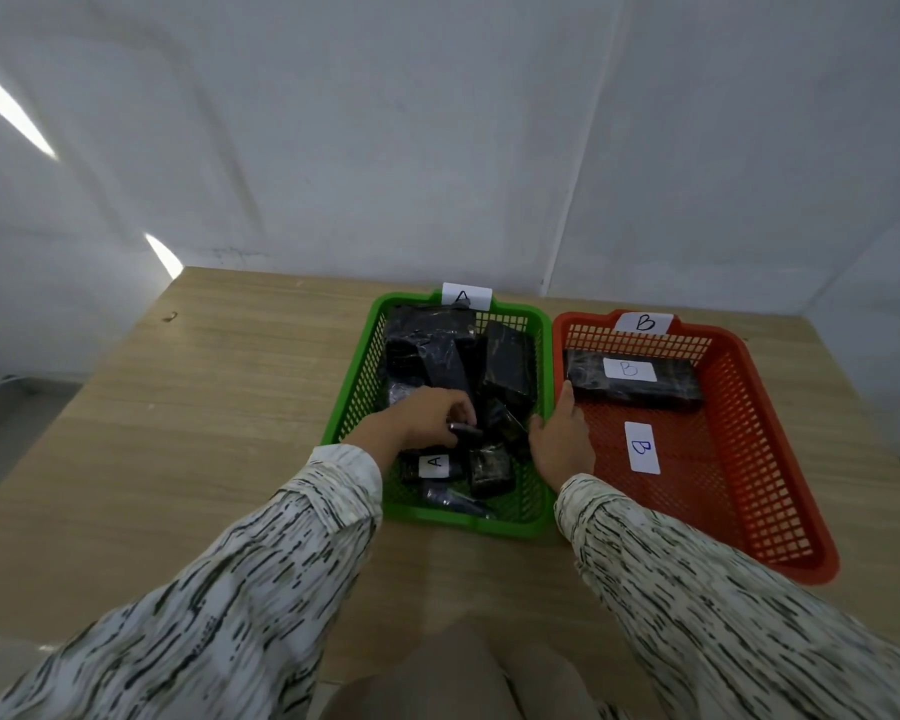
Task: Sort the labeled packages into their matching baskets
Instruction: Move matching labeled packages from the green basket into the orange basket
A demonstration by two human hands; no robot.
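Observation:
A green basket point(354, 387) with an "A" tag on its far rim holds several black wrapped packages point(440, 356); one near the front shows a white "A" label point(436, 465). To its right, an orange basket point(739, 459) tagged "B" holds one long black package with a "B" label point(632, 379) at the back and a loose white "B" label point(641, 447) on its floor. My left hand point(432, 415) is inside the green basket, fingers curled around a small black package point(466, 433). Over the rims between the baskets, my right hand point(559, 441) lies flat and holds nothing.
The baskets stand side by side on a light wooden table point(204, 407), close to a white wall point(437, 122). Bare tabletop stretches to the left of the green basket and in front of both. Patterned sleeves cover both forearms.

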